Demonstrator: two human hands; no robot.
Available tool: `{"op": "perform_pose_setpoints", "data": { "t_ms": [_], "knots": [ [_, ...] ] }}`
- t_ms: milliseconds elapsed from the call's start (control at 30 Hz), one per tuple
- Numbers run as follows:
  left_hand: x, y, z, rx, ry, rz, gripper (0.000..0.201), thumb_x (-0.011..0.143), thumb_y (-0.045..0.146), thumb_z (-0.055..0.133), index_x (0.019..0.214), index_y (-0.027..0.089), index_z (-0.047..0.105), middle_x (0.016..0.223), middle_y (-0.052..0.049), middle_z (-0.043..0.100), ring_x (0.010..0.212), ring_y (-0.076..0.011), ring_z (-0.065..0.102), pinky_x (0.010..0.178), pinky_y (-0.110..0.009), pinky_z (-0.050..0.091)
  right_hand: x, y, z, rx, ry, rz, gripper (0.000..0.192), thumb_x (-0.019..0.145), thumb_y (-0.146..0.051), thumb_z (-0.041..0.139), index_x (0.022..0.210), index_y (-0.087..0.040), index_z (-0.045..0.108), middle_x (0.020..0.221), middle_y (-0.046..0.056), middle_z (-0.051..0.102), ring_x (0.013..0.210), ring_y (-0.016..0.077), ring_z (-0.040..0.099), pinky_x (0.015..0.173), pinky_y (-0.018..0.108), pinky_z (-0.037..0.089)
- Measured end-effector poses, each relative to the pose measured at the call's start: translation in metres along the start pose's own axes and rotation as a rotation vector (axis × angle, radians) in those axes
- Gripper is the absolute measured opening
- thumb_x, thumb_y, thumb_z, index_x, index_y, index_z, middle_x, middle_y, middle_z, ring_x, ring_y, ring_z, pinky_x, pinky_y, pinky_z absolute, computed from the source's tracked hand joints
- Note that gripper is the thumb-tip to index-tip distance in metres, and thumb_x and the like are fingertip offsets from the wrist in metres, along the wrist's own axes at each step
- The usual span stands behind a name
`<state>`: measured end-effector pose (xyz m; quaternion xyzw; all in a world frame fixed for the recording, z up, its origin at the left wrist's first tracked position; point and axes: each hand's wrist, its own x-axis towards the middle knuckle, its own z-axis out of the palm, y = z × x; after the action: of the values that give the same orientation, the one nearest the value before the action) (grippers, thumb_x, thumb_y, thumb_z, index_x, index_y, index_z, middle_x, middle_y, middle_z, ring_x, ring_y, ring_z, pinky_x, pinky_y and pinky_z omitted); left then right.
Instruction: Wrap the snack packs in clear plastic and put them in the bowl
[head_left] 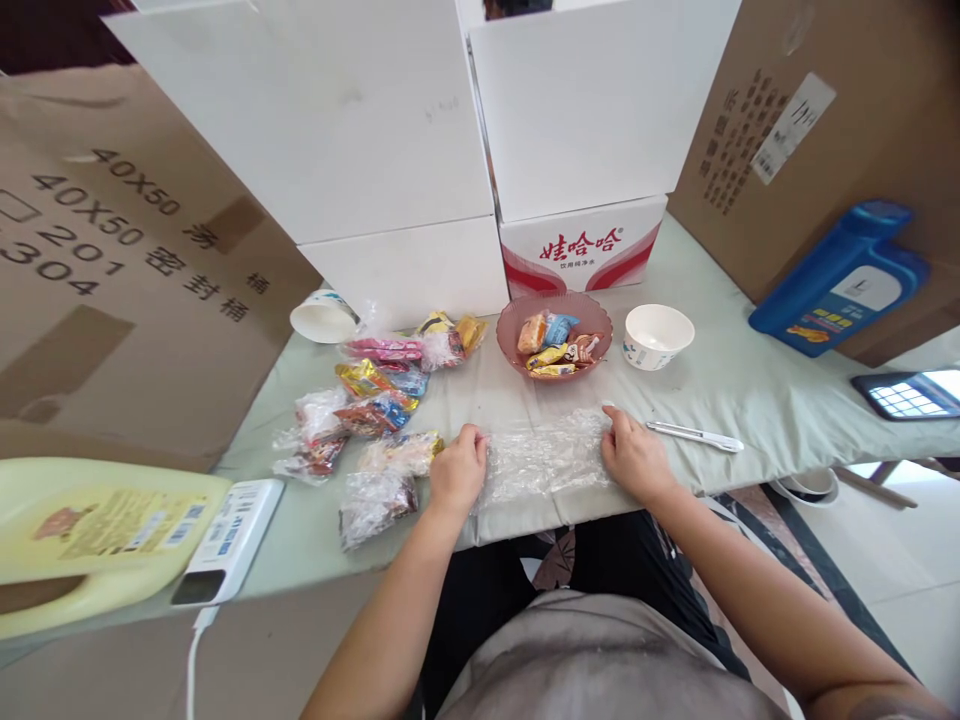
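A crinkled sheet of clear plastic wrap (pixel 546 455) lies stretched on the cloth in front of me. My left hand (pixel 459 470) pinches its left edge, and my right hand (pixel 634 452) grips its right edge. Just beyond the sheet stands a pink glass bowl (pixel 555 302) with several wrapped snacks (pixel 564 340) inside. To the left of my left hand, several plastic-wrapped snack bundles (pixel 375 410) are spread over the cloth. A white utility knife (pixel 696 436) lies right of my right hand. One white paper bowl (pixel 658 335) sits upright beside the pink bowl.
Another paper bowl (pixel 324 318) lies tipped at the back left. White boxes (pixel 401 270) and brown cartons (pixel 135 260) wall the back and sides. A blue bottle (pixel 844 280) and a phone (pixel 911 395) are right; a yellow jug (pixel 105 530) and white power bank (pixel 229 540) are left.
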<state>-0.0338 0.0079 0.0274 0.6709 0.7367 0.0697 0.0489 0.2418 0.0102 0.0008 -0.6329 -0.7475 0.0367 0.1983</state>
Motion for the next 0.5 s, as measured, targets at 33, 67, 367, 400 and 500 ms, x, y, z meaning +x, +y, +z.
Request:
{"op": "perform_pose_setpoints", "data": {
  "t_ms": [33,67,367,400,500],
  "knots": [
    [0.002,0.002,-0.001,0.043,-0.018,0.003,0.021,0.095,0.031,0.043,0.102,0.019,0.059,0.087,-0.008,0.072,0.079,-0.0242,0.069,0.067,-0.031,0.047,0.000,0.001,0.001,-0.018,0.001,-0.008,0.043,0.092,-0.022,0.032,0.130,-0.009,0.049,0.106,0.015,0.067,0.096,0.0266,0.064,0.081,0.036,0.048],
    [0.004,0.003,-0.002,0.082,-0.032,0.006,0.022,0.096,0.032,0.041,0.102,0.019,0.058,0.085,-0.008,0.071,0.077,-0.0243,0.069,0.066,-0.030,0.046,-0.001,0.001,0.001,-0.037,0.003,-0.017,0.043,0.093,-0.022,0.032,0.130,-0.009,0.048,0.107,0.015,0.067,0.096,0.0261,0.064,0.081,0.035,0.048],
    [0.023,0.006,0.001,0.174,-0.024,0.072,0.025,0.096,0.032,0.043,0.104,0.017,0.059,0.090,-0.010,0.068,0.078,-0.0246,0.066,0.068,-0.033,0.047,0.001,0.002,0.006,-0.210,-0.017,-0.039,0.037,0.094,-0.019,0.037,0.127,-0.012,0.051,0.096,0.010,0.065,0.086,0.0212,0.063,0.069,0.028,0.043],
    [0.022,0.006,-0.002,0.152,0.045,0.095,0.023,0.094,0.032,0.047,0.103,0.016,0.061,0.094,-0.011,0.067,0.083,-0.0254,0.065,0.071,-0.034,0.047,0.001,0.002,0.006,-0.214,-0.019,-0.038,0.037,0.094,-0.019,0.037,0.128,-0.012,0.051,0.096,0.010,0.064,0.086,0.0212,0.063,0.069,0.028,0.043],
    [0.013,0.013,-0.016,0.057,0.360,0.157,0.021,0.090,0.031,0.054,0.100,0.015,0.063,0.101,-0.014,0.063,0.097,-0.0291,0.059,0.081,-0.039,0.047,0.001,0.000,0.007,-0.221,-0.040,-0.035,0.037,0.094,-0.018,0.038,0.129,-0.013,0.050,0.097,0.010,0.063,0.086,0.0212,0.062,0.068,0.029,0.042]
  ]
}}
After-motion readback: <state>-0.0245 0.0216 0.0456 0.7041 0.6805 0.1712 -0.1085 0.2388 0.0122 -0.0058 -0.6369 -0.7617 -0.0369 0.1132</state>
